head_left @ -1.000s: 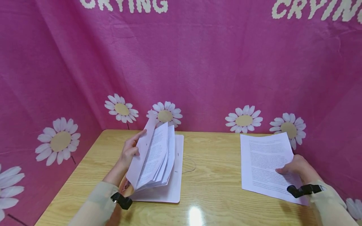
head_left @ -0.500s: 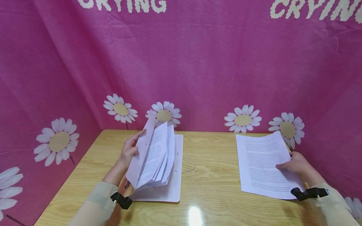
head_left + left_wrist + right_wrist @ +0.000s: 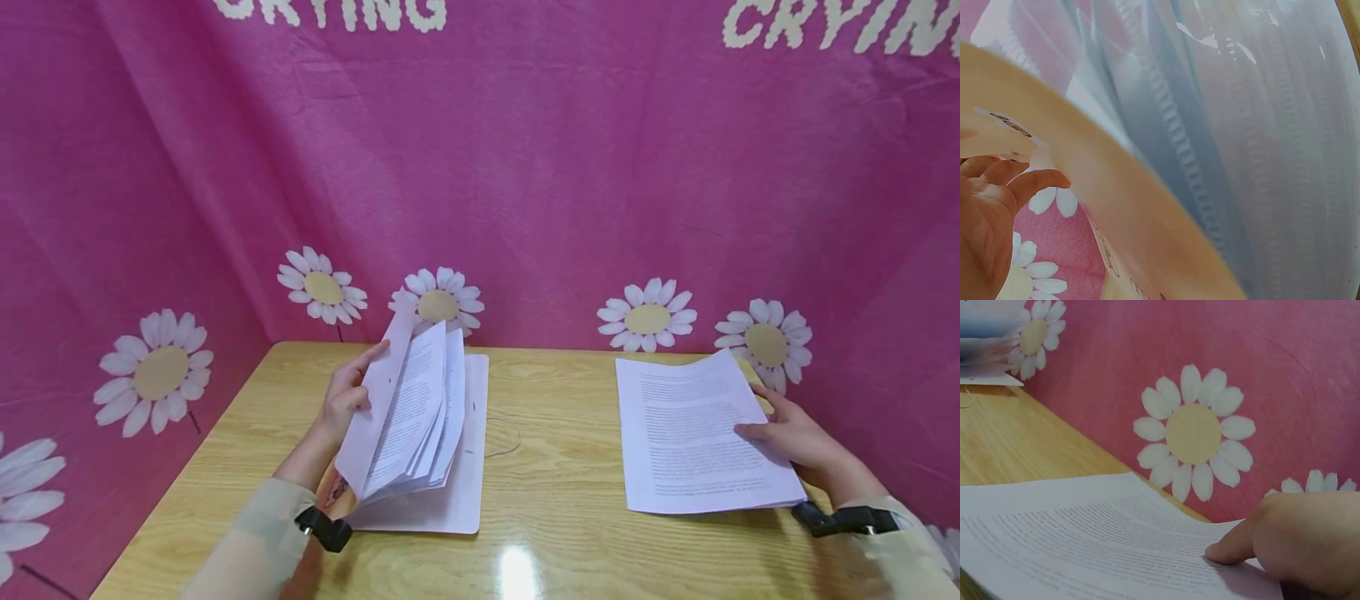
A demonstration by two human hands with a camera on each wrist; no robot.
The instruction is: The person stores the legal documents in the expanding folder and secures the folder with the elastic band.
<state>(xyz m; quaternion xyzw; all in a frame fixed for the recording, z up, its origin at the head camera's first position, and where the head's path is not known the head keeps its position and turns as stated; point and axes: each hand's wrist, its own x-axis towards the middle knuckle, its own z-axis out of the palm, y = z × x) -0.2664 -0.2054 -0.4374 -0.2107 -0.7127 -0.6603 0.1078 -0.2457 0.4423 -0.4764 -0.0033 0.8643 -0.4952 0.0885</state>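
A pink cloth backdrop (image 3: 525, 183), printed with white daisies (image 3: 647, 318) and pale lettering (image 3: 787, 21), rises behind a wood-grain tabletop (image 3: 562, 433). A thin thread (image 3: 519, 437) loops across the wood just right of the folder (image 3: 378, 408), with bare tabletop between it and the printed sheets (image 3: 690, 442). The folder lies open on the left, its near-side cover raised and tilted, its right board flat on the table; loose-edged pages (image 3: 416, 408) fan between them, and the left-wrist view shows plastic sleeves (image 3: 1260, 125) beside the tan outer cover. The left hand (image 3: 347, 400) pinches the raised cover. The right hand (image 3: 802, 437) grips the printed sheets at their right edge, thumb on the text, lower fingers hidden. The sheets' long axis runs from the person toward the backdrop, far end leaning left; the raised cover's far end leans right.
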